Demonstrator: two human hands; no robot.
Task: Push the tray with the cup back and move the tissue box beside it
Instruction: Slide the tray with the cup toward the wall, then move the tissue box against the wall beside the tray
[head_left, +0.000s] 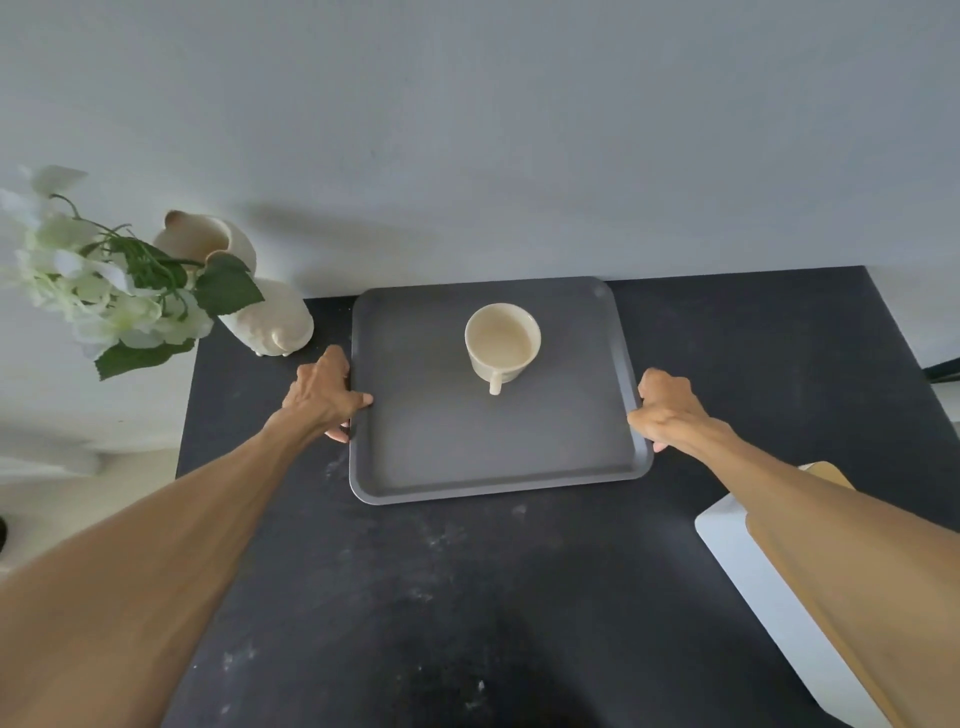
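Note:
A grey rectangular tray (431, 457) lies on the black table, its far edge against the wall. A cream cup (502, 340) stands upright on the tray's far half, handle pointing toward me. My left hand (324, 395) grips the tray's left rim, thumb over the edge. My right hand (667, 408) grips the right rim the same way. A white tissue box with a tan wooden lid (727, 540) sits at the table's right edge, mostly hidden under my right forearm.
A cream vase (270, 317) with white flowers and green leaves (114, 291) stands at the table's far left corner, close to the tray. The grey wall runs right behind the table. Black tabletop (467, 597) stretches between the tray and me.

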